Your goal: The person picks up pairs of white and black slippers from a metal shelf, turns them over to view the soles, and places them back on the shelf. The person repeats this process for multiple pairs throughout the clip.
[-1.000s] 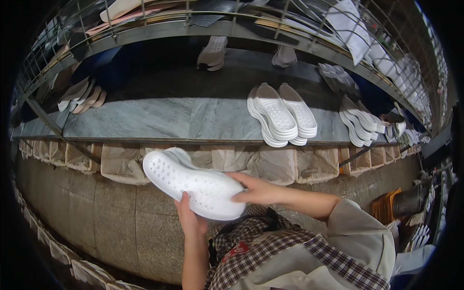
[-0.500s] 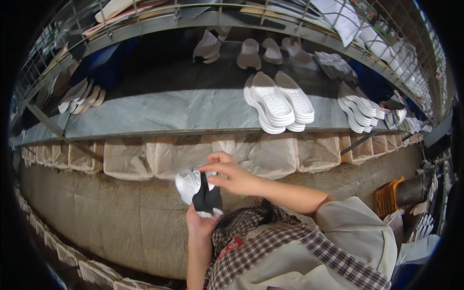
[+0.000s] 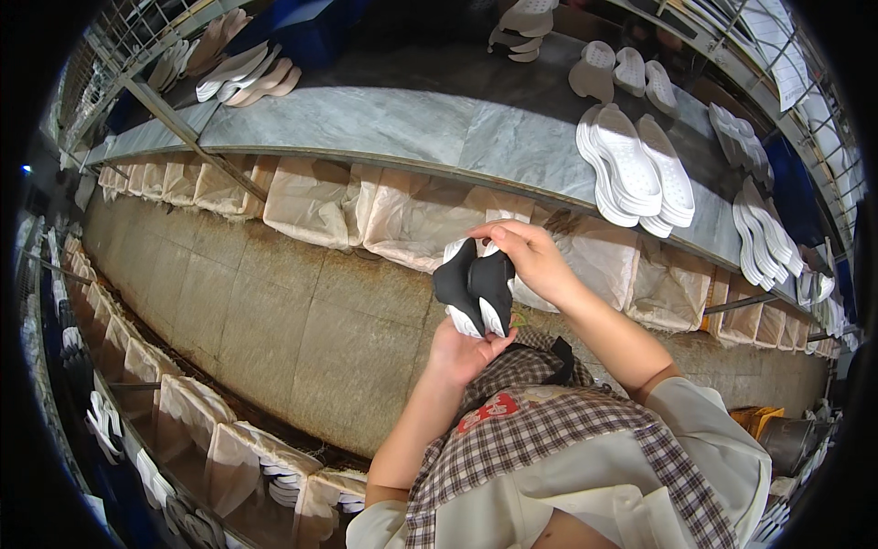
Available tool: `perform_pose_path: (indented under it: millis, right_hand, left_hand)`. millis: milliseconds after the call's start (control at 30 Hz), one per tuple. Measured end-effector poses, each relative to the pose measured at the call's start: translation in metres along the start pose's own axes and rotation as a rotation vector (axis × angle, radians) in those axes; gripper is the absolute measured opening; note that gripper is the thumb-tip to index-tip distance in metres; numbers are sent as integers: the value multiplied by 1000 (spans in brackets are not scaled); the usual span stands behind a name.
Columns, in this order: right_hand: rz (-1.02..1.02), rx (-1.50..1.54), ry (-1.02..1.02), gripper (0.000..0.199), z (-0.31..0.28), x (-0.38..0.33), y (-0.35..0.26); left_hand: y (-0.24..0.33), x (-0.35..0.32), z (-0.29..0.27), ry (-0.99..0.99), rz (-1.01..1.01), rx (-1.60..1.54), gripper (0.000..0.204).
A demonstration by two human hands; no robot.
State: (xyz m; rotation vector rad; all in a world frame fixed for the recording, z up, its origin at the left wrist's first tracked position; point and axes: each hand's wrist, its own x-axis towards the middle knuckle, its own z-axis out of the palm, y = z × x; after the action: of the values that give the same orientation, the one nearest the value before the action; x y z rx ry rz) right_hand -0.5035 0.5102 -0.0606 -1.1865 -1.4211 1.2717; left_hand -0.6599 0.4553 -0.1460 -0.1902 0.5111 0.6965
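Observation:
A pair of black-and-white shoe soles [image 3: 491, 281] is held between my two hands in front of my apron. The two pieces lie side by side, black along the middle with white ends. My left hand [image 3: 465, 355] grips their lower white ends, thumb and fingers closed around them. From above and to the right, my right hand [image 3: 529, 261] closes on the upper ends. Its fingertips are partly hidden behind the soles.
A grey shelf [image 3: 366, 123] runs ahead, bearing stacked white soles [image 3: 625, 160] on the right and beige and white soles [image 3: 247, 75] on the left. Lined bins [image 3: 311, 210] stand beneath it. More lined bins [image 3: 187, 412] stand at the lower left, beyond the tiled floor [image 3: 247, 302].
The view has swung left, so the shelf appears shifted right and tilted. The soles are now turned with both black middles showing, and my right hand has come onto their upper ends.

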Motion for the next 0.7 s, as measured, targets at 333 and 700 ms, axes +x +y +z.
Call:
perform_pose_path:
  millis: [333, 700]
  right_hand:
    - [-8, -45, -30, 39, 3, -2, 1]
    - [-27, 333, 26, 56, 9, -12, -18]
  left_hand:
    - [-1, -2, -3, 13, 8, -9, 39]
    - [36, -16, -18, -292, 542, 283, 60]
